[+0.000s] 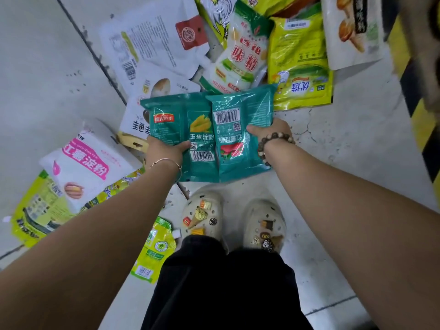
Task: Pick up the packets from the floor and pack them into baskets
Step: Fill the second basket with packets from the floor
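Barely begun, I judge: the floor [345,144] lies strewn with packets, the pink-and-white starch packet [85,167] among them; no basket shows; teal corn-starch packet [176,120] and second teal packet [247,108] are held side by side over it; left hand [164,148] and right hand [271,132] each close a pinching grip on one.

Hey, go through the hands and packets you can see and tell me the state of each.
Left hand, grips the corn packet.
Right hand, grips the red-picture packet.
Corn packet, held, edge under the other.
Red-picture packet, held, overlapping the corn packet.
Pink-and-white packet, lying on floor.
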Tool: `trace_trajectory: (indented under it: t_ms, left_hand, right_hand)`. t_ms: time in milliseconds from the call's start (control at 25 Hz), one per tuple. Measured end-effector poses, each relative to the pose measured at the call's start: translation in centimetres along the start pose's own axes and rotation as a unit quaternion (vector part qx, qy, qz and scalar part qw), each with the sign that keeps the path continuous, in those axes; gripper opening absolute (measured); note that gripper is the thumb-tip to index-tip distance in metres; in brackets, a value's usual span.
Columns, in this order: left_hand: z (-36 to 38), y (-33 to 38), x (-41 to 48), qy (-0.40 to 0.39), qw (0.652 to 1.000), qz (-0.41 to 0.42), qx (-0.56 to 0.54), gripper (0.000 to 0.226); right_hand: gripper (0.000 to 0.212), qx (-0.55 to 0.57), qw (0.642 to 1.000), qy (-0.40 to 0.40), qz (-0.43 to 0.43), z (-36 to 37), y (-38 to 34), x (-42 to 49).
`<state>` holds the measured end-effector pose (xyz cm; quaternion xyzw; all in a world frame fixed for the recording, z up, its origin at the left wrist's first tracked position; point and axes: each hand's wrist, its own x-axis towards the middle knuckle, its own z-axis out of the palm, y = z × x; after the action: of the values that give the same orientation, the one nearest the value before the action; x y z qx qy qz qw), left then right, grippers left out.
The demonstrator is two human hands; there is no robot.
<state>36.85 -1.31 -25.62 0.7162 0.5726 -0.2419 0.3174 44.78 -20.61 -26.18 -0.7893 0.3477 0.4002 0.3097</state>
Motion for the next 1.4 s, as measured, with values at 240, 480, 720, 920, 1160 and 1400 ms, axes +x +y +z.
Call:
trace_trajectory:
  t_ms: [240, 480, 720, 920, 1160, 1400]
  left_hand:
    - [-2.1, 1.9, -3.4, -0.018, 0.998, 0.063, 0.004, 0.04]
    - [-6.1, 4.3, -10.1, -0.05, 0.99, 0.127, -0.021, 0.029]
    - [-9.9, 7.9, -19.2, -0.12, 0.967, 0.225, -0.017, 0.012]
    - [-10.3, 10.3, -27.8, -0.177, 0.934, 0.311, 0.006, 0.024]
    - [-7.3, 9.7, -38.6, -0.197, 0.92, 0.337, 0.037, 0.052]
    - [-1.2, 4.6, -49.3, -0.26, 0.875, 0.405, 0.06, 0.043]
  right_hand:
    - [0.026, 0.036, 0.996, -0.015, -0.08, -3.1, 1.1, -3.5]
    - [0.022, 0.144, 0.987, 0.005, -0.067, -10.5, 3.6, -9.8]
    - [0.01, 0.341, 0.937, 0.075, -0.029, -17.7, 6.5, -18.5]
    - [0.005, 0.429, 0.887, 0.169, -0.01, -22.0, 10.6, -24.9]
    - [0.005, 0.478, 0.837, 0.265, 0.022, -27.0, 19.1, -29.8]
    - [0.014, 0.507, 0.783, 0.358, 0.044, -32.9, 31.7, -34.8]
